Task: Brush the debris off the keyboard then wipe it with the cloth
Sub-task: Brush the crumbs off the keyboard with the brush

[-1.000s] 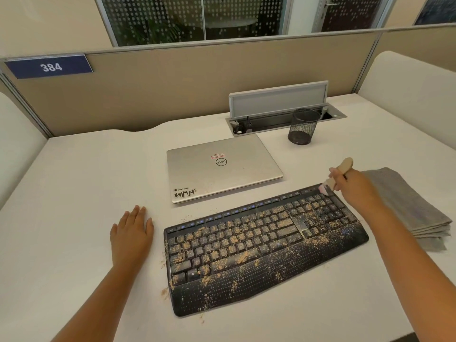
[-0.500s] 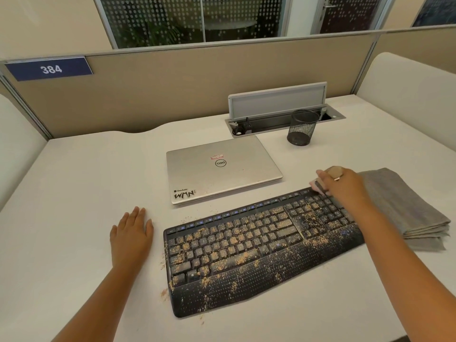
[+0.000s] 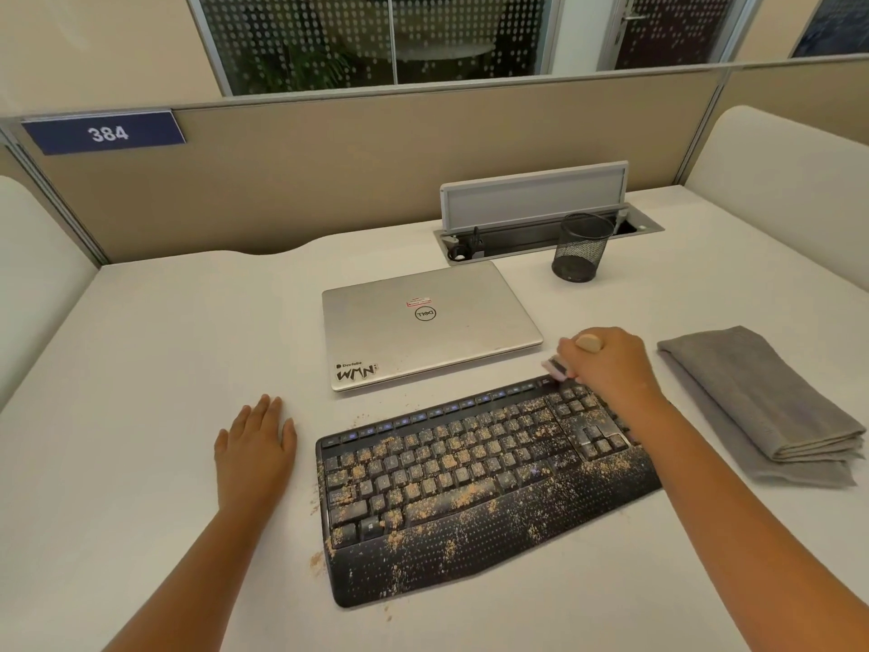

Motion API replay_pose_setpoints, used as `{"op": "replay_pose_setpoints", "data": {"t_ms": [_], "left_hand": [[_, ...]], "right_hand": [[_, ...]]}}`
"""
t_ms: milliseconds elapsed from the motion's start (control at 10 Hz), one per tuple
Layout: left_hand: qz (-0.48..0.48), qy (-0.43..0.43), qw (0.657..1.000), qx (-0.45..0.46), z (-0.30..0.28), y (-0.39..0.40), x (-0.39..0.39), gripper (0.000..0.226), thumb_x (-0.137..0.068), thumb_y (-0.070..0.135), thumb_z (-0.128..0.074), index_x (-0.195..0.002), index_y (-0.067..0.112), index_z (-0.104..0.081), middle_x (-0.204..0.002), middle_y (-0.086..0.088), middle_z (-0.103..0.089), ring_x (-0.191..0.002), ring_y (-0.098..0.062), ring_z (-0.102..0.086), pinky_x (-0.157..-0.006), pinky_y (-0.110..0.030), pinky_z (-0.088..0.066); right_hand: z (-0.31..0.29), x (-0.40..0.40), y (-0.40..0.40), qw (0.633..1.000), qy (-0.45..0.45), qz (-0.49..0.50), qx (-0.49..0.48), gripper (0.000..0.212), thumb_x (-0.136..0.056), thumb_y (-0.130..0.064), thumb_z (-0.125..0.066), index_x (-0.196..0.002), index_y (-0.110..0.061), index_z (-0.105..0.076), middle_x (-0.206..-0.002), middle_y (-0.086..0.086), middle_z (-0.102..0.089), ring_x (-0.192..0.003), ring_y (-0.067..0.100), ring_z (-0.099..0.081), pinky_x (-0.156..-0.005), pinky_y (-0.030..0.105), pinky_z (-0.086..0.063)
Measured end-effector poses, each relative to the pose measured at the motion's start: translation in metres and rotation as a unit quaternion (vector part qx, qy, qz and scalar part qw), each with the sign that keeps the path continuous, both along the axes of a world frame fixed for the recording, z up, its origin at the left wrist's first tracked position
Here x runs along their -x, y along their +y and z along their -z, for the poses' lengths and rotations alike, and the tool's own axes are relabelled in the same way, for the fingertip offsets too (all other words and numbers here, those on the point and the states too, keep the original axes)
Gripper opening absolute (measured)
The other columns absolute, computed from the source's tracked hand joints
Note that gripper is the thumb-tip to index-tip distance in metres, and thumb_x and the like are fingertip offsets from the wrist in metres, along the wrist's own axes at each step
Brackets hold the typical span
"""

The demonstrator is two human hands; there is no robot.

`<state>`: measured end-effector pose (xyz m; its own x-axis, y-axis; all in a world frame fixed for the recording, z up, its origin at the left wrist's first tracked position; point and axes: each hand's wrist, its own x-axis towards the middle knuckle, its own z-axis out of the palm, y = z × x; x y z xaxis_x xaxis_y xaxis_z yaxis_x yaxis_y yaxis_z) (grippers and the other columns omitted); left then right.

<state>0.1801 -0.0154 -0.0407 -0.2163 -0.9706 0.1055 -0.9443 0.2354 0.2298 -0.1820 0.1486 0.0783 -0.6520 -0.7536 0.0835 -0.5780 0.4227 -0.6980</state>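
Note:
A black keyboard [image 3: 470,491] lies on the white desk, strewn with tan crumbs over its keys and palm rest. My right hand [image 3: 611,364] grips a small brush [image 3: 555,368] with a wooden handle. Its pale bristles sit at the keyboard's far edge, just left of the number pad. My left hand [image 3: 256,444] rests flat on the desk, fingers straight, just left of the keyboard. A folded grey cloth [image 3: 762,397] lies to the right of the keyboard.
A closed silver laptop [image 3: 428,322] lies behind the keyboard. A black mesh pen cup [image 3: 580,247] stands by an open cable tray [image 3: 541,228] at the back. Loose crumbs [image 3: 317,562] lie on the desk by the keyboard's left end. Beige partitions enclose the desk.
My right hand with the brush has moved left along the keyboard's far edge, off the number pad corner and away from the cloth. My left hand stays put.

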Motion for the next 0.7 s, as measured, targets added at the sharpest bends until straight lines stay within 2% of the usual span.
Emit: {"op": "replay_pose_setpoints", "data": {"t_ms": [100,200,300,400,500,600,700], "left_hand": [[0.001,-0.001,1.0,0.001,0.0,0.0,-0.001,0.048,-0.099,0.032,-0.032,-0.144,0.014,-0.036,-0.151,-0.005,-0.034,-0.14,-0.026,-0.027,-0.114,-0.046,-0.018],[0.0,-0.001,1.0,0.002,0.0,0.0,0.0,0.048,-0.099,0.032,-0.033,-0.144,0.014,-0.037,-0.151,-0.005,-0.034,-0.14,-0.026,-0.027,-0.114,-0.047,-0.018],[0.0,-0.002,1.0,0.002,0.0,0.0,0.0,0.048,-0.099,0.032,-0.033,-0.144,0.014,-0.037,-0.151,-0.005,-0.034,-0.14,-0.026,-0.027,-0.114,-0.046,-0.018],[0.0,-0.001,1.0,0.003,-0.001,0.001,0.0,0.048,-0.099,0.031,-0.033,-0.144,0.014,-0.037,-0.151,-0.005,-0.034,-0.14,-0.026,-0.027,-0.114,-0.046,-0.018],[0.0,0.0,1.0,0.002,-0.001,0.001,0.0,0.048,-0.099,0.031,-0.033,-0.144,0.014,-0.036,-0.151,-0.005,-0.033,-0.14,-0.026,-0.027,-0.114,-0.046,-0.018],[0.001,-0.002,1.0,0.002,-0.001,0.001,0.0,0.048,-0.099,0.031,-0.033,-0.144,0.014,-0.036,-0.151,-0.005,-0.033,-0.14,-0.027,-0.027,-0.114,-0.046,-0.018],[0.001,-0.004,1.0,0.002,-0.001,0.001,0.0,0.048,-0.099,0.031,-0.033,-0.144,0.014,-0.036,-0.151,-0.005,-0.033,-0.141,-0.026,-0.027,-0.114,-0.046,-0.018]], "right_hand": [[0.003,0.003,0.001,0.999,0.021,0.026,-0.014,0.04,-0.087,-0.021,-0.055,-0.067,0.013,-0.058,-0.061,0.023,-0.062,-0.045,0.009,-0.047,-0.049,0.022,-0.033],[0.009,-0.015,-0.002,0.998,0.043,-0.011,-0.04,0.042,-0.088,-0.023,-0.054,-0.055,0.003,-0.049,-0.054,0.019,-0.056,-0.048,0.016,-0.038,-0.049,0.022,-0.03],[0.011,-0.043,-0.004,0.996,0.045,-0.064,-0.039,0.039,-0.091,-0.023,-0.053,-0.054,-0.011,-0.046,-0.048,0.002,-0.043,-0.043,0.011,-0.033,-0.048,0.013,-0.032],[0.02,-0.077,-0.01,0.986,0.069,-0.144,-0.05,0.028,-0.094,-0.029,-0.053,-0.077,-0.014,-0.068,-0.062,-0.006,-0.059,-0.051,0.004,-0.048,-0.053,0.012,-0.035],[0.024,-0.082,-0.013,0.985,0.037,-0.161,-0.05,0.028,-0.093,-0.032,-0.055,-0.083,-0.011,-0.071,-0.071,-0.002,-0.066,-0.06,0.009,-0.058,-0.055,0.011,-0.04],[0.018,-0.059,-0.015,0.988,-0.093,-0.114,-0.039,0.02,-0.09,-0.028,-0.06,-0.087,-0.01,-0.069,-0.076,0.006,-0.069,-0.064,0.019,-0.063,-0.053,0.012,-0.05],[0.013,-0.033,-0.012,0.989,-0.126,-0.065,-0.036,0.012,-0.088,-0.024,-0.063,-0.093,-0.013,-0.067,-0.073,0.001,-0.068,-0.064,0.014,-0.064,-0.051,0.011,-0.051]]}}
